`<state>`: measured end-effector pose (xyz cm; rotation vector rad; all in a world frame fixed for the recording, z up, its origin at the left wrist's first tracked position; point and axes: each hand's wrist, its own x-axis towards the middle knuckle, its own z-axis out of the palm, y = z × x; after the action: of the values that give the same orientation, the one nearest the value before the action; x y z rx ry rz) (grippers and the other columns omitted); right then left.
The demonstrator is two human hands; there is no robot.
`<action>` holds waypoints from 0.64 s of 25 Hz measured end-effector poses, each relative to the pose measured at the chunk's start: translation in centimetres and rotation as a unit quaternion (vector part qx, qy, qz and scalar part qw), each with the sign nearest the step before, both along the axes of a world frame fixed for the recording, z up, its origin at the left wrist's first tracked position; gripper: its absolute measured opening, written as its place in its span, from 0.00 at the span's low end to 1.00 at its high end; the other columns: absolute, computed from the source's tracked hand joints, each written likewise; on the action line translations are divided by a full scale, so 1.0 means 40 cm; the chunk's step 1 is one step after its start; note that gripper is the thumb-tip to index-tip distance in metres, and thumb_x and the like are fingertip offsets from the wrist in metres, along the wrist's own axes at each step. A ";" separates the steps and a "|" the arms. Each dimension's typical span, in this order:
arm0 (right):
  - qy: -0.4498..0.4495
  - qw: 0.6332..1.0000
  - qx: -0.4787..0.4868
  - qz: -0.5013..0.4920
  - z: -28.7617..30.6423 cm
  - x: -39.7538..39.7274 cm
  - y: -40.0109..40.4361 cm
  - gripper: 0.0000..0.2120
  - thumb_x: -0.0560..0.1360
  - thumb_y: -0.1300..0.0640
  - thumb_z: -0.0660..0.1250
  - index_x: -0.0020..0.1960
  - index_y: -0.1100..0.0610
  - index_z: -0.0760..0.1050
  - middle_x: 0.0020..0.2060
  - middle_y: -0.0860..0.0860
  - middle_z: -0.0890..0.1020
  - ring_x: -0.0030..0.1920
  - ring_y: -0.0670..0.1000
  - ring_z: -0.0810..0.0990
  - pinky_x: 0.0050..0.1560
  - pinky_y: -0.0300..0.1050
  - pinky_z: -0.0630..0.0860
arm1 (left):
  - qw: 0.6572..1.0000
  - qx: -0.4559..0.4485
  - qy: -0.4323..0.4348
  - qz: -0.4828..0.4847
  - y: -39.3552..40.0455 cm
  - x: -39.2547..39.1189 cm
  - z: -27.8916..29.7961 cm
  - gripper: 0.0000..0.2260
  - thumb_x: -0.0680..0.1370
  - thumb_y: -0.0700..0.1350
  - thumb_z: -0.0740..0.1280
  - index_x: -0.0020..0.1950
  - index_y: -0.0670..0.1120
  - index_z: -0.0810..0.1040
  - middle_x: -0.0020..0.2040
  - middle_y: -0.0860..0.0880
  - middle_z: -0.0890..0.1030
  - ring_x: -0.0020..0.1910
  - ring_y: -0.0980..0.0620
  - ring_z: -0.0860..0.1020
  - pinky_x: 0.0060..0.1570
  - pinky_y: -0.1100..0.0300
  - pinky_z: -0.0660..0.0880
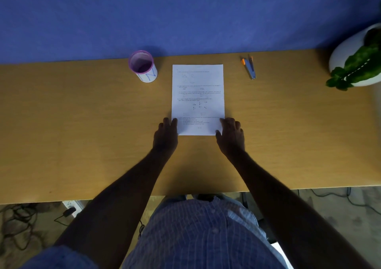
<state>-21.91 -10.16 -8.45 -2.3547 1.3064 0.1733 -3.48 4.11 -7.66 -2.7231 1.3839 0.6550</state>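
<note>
A white printed sheet of paper [198, 95] lies flat on the wooden table [82, 124], long side running away from me. My left hand [166, 133] rests at the sheet's lower left corner, fingers fairly straight and touching its edge. My right hand [231, 133] lies at the lower right corner, its fingers and thumb touching the paper's edge. Neither hand lifts the sheet.
A white cup with a purple rim [143, 66] stands left of the sheet near the blue wall. A blue stapler with orange pens [249, 67] lies to the right. A white pot with a green plant [354, 62] sits at the far right. Cables lie on the floor below.
</note>
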 end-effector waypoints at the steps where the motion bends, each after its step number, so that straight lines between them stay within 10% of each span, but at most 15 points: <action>1: 0.007 1.000 -0.004 0.005 0.001 0.000 0.000 0.23 0.82 0.54 0.68 0.75 0.58 0.69 0.70 0.55 0.74 0.69 0.58 0.74 0.65 0.55 0.77 | 1.000 0.002 -0.004 -0.006 0.001 0.000 0.001 0.24 0.83 0.43 0.66 0.78 0.42 0.64 0.68 0.38 0.71 0.60 0.41 0.77 0.54 0.49 0.82; 16: 0.050 0.996 0.002 0.073 0.001 -0.021 0.021 0.34 0.86 0.44 0.58 0.84 0.58 0.51 0.84 0.58 0.51 0.85 0.59 0.49 0.83 0.58 0.54 | 0.997 0.017 -0.019 -0.070 0.032 0.001 -0.006 0.33 0.84 0.56 0.62 0.84 0.43 0.56 0.85 0.41 0.51 0.84 0.39 0.53 0.80 0.37 0.55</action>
<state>-22.74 -9.31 -8.42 -2.4662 1.1761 0.3439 -3.43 5.40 -7.89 -2.5693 1.5233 0.6078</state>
